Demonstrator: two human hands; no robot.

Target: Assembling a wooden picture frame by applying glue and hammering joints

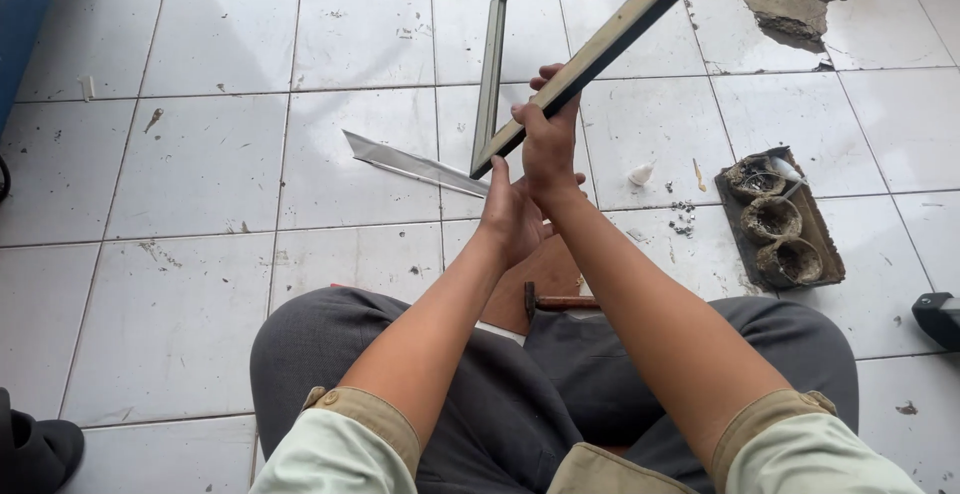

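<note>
Both hands hold frame — corner pointing down-left.

A silver-grey metal frame with a pale yellowish edge is being shown against white floor tiles crossed by thin grey grout lines. Grey trousers, pale green sleeves with tan cuffs, and a brown-handled hammer are being seen.

A metal frame held above the tiled floor, a loose strip behind it, a tray of nests right, a hammer between the knees.
</note>
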